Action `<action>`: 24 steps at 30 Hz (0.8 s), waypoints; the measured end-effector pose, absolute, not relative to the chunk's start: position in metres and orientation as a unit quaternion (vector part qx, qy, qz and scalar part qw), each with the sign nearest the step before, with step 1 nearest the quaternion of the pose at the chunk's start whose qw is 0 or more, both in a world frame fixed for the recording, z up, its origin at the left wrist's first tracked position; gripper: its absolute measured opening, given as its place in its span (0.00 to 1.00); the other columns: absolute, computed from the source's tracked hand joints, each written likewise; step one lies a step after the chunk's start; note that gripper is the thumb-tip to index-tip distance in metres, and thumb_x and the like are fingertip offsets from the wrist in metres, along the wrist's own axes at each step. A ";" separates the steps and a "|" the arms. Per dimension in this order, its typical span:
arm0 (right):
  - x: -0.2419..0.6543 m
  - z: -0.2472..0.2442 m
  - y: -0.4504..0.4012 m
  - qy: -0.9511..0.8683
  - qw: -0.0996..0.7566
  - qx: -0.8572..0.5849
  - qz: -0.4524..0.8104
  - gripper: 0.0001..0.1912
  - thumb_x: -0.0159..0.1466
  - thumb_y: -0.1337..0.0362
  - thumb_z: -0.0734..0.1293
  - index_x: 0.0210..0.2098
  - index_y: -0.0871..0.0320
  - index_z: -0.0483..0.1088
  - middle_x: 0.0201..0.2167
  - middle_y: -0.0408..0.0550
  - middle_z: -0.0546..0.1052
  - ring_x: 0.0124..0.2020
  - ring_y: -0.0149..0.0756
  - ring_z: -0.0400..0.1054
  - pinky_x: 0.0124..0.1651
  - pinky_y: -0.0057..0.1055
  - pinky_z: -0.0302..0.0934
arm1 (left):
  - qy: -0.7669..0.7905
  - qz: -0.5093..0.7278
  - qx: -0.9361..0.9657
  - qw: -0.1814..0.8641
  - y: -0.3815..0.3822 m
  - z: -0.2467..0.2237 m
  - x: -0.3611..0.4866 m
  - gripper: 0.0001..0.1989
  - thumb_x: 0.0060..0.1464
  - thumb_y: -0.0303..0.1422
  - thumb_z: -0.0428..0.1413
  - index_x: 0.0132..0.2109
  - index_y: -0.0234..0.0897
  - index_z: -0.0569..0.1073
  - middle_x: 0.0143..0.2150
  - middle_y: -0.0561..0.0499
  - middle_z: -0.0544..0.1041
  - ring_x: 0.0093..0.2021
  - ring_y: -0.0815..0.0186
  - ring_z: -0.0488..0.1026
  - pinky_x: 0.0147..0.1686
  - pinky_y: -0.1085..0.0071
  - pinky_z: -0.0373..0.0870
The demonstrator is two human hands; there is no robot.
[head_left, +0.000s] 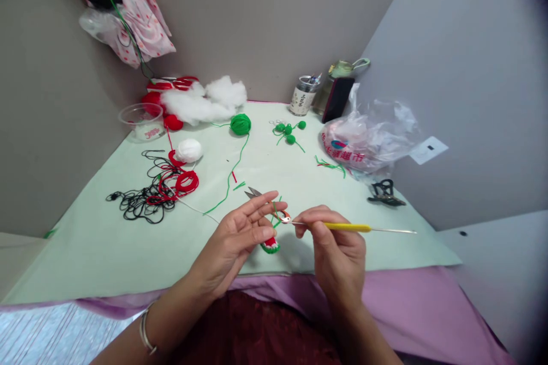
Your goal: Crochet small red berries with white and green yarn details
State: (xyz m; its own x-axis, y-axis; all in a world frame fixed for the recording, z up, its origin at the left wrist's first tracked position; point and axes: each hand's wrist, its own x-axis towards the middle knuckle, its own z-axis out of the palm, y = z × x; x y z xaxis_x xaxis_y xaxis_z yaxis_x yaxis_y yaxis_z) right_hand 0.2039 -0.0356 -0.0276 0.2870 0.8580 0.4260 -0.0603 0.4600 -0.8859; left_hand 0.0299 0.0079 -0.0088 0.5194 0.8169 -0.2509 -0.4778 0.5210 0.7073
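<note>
My left hand (244, 236) pinches a small crocheted piece (270, 246), red with a white line and a green edge, between thumb and fingers. Green yarn (276, 208) runs over its raised fingers. In my right hand (336, 248) is a crochet hook with a yellow handle (346, 227); its metal tip points left, close to the crocheted piece. Whether the tip is in a stitch I cannot tell. Scissors (252, 191) with orange handles lie on the table behind my left fingers, partly hidden by them.
Left on the table are tangled black cord (145, 199), red yarn (186, 181), a white yarn ball (189, 150), a plastic tub (143, 122) and white stuffing (201, 104). A green yarn ball (240, 124) sits mid-back. Rightward are a plastic bag (368, 137), a phone (338, 100) and a black claw clip (386, 194).
</note>
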 end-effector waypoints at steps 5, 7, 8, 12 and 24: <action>0.206 -0.024 -0.035 -0.454 0.704 -0.388 0.384 0.08 0.71 0.62 0.71 0.38 0.53 0.84 0.31 0.44 0.81 0.29 0.30 0.72 0.34 0.28 0.67 | 0.281 0.393 0.307 0.820 0.008 -0.010 0.029 0.24 0.52 0.26 0.72 0.57 0.43 0.84 0.54 0.46 0.84 0.40 0.71 0.74 0.42 0.78 0.73; 0.204 -0.024 -0.036 -0.456 0.697 -0.383 0.400 0.08 0.72 0.61 0.71 0.39 0.52 0.83 0.32 0.44 0.82 0.29 0.30 0.72 0.33 0.29 0.67 | 0.280 0.409 0.324 0.806 0.005 -0.011 0.031 0.24 0.53 0.26 0.71 0.57 0.44 0.84 0.53 0.46 0.85 0.40 0.71 0.74 0.42 0.77 0.73; 0.202 -0.025 -0.036 -0.469 0.691 -0.385 0.393 0.08 0.72 0.61 0.70 0.39 0.51 0.83 0.34 0.44 0.82 0.30 0.30 0.72 0.34 0.29 0.68 | 0.279 0.419 0.335 0.796 0.003 -0.012 0.033 0.25 0.53 0.26 0.71 0.58 0.45 0.83 0.53 0.47 0.85 0.40 0.70 0.75 0.42 0.76 0.74; 0.195 -0.029 -0.040 -0.546 0.659 -0.416 0.307 0.09 0.73 0.66 0.69 0.44 0.48 0.83 0.41 0.46 0.84 0.43 0.36 0.77 0.43 0.32 0.70 | 0.281 0.438 0.382 0.764 -0.001 -0.018 0.038 0.29 0.54 0.25 0.71 0.62 0.47 0.79 0.55 0.48 0.83 0.40 0.71 0.75 0.45 0.72 0.75; 0.194 -0.029 -0.034 -0.511 0.686 -0.406 0.323 0.09 0.73 0.66 0.68 0.42 0.50 0.82 0.40 0.45 0.84 0.31 0.31 0.73 0.38 0.33 0.71 | 0.327 0.459 0.438 0.700 0.002 -0.016 0.041 0.12 0.50 0.28 0.72 0.34 0.38 0.75 0.47 0.47 0.84 0.44 0.65 0.79 0.47 0.69 0.76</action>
State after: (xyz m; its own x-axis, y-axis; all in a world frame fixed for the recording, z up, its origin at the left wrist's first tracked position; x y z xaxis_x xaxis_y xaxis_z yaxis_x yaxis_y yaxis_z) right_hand 0.1941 -0.0344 -0.0289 0.2693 0.8578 0.4377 -0.0288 0.4615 -0.8867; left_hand 0.0410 0.0023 -0.0160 0.3653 0.9292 -0.0557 -0.3558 0.1947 0.9140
